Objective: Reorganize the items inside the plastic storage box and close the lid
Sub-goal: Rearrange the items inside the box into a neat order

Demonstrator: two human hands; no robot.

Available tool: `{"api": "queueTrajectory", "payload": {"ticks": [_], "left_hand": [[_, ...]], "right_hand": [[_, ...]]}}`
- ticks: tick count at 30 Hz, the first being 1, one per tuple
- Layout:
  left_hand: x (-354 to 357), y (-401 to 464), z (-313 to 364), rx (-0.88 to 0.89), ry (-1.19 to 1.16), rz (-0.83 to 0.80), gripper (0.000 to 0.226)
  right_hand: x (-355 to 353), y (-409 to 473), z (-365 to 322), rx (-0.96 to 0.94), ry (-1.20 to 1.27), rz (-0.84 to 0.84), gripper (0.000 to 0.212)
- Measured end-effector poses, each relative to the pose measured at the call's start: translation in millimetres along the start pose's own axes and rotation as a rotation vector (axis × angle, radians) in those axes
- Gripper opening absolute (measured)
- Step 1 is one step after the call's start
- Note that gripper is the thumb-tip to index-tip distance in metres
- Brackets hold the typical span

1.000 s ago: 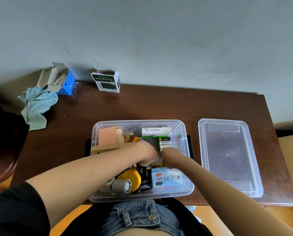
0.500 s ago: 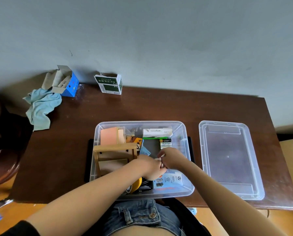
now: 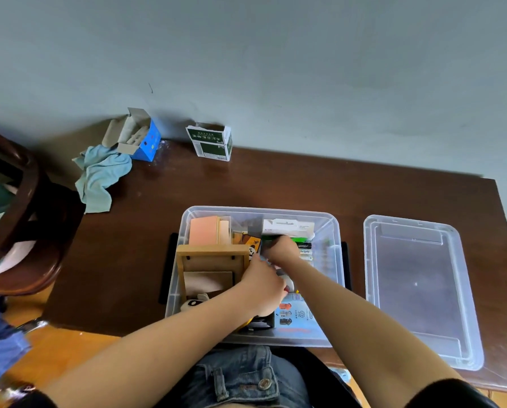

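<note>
Reaching into your clear plastic storage box (image 3: 184, 260) at lower centre: left hand (image 3: 264, 285) curled, hold unclear; right hand (image 3: 281, 249) gripping a dark flat item (image 3: 268, 241). Translucent rectangular lid (image 3: 417, 290) lies right, on the glossy bench (image 3: 275, 181).

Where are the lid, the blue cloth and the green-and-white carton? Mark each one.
lid (image 3: 417, 287): head view, middle of its clear flat panel.
blue cloth (image 3: 100, 178): head view, middle of the crumpled fabric.
green-and-white carton (image 3: 209, 144): head view, its printed front face.
</note>
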State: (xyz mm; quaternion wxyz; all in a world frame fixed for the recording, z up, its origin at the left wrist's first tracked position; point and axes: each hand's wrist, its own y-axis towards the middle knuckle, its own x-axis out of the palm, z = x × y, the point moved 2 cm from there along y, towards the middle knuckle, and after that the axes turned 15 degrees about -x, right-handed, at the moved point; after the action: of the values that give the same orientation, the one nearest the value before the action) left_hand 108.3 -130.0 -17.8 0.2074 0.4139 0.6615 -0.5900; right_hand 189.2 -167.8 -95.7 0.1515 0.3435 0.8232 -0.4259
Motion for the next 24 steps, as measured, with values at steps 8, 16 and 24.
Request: {"api": "queueTrajectory", "payload": {"ticks": [8, 16, 24], "left_hand": [[-2.6, 0.8, 2.0, -0.003, -0.016, -0.088, 0.033], [-1.5, 3.3, 0.9, 0.017, -0.085, -0.107, 0.032], [1.4, 15.8, 1.5, 0.023, -0.058, -0.229, 0.040]], "right_hand": [[6.5, 0.3, -5.8, -0.041, -0.298, -0.038, 0.020], [1.8, -1.5, -8.6, -0.173, -0.520, -0.048, 0.021], [-49.0, -31.1, 17.0, -0.258, -0.995, -0.240, 0.023]]}}
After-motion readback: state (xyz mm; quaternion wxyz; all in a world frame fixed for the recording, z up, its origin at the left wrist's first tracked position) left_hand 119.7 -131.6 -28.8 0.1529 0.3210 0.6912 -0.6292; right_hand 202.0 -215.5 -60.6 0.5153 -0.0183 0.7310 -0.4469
